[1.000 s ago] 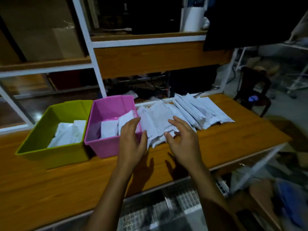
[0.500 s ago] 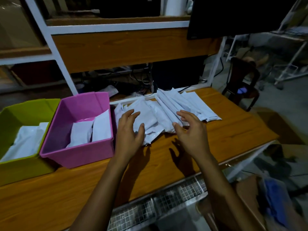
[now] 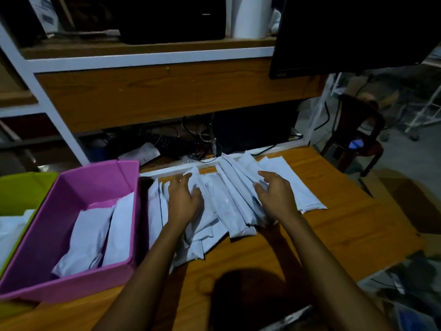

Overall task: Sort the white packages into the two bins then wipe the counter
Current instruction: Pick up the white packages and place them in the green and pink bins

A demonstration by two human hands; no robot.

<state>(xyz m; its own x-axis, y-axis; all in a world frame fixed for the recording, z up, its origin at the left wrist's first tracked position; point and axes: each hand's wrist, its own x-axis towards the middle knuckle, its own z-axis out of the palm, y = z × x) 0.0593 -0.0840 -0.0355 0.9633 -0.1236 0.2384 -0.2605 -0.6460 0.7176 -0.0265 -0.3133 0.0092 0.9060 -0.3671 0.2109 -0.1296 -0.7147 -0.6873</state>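
A pile of white packages [image 3: 229,206] lies fanned out on the wooden counter [image 3: 334,235], right of a pink bin [image 3: 71,280]. The pink bin holds a few white packages [image 3: 95,235]. A green bin [image 3: 16,189] sits at the far left edge with a white package [image 3: 12,225] inside. My left hand [image 3: 185,201] rests flat on the left part of the pile, fingers spread. My right hand [image 3: 276,197] hovers over the right part of the pile, fingers apart and curled toward a package edge. Neither hand has a package lifted.
A white-framed wooden shelf [image 3: 152,91] rises behind the counter, with cables [image 3: 191,139] and dark devices under it. A dark monitor [image 3: 353,34] hangs at top right. A dark chair [image 3: 355,134] stands beyond the counter's right end. The counter's front edge is near my arms.
The view has shifted right and closer, pushing the bins toward the left edge. Both hands have moved forward from the pile's near edge onto the packages.
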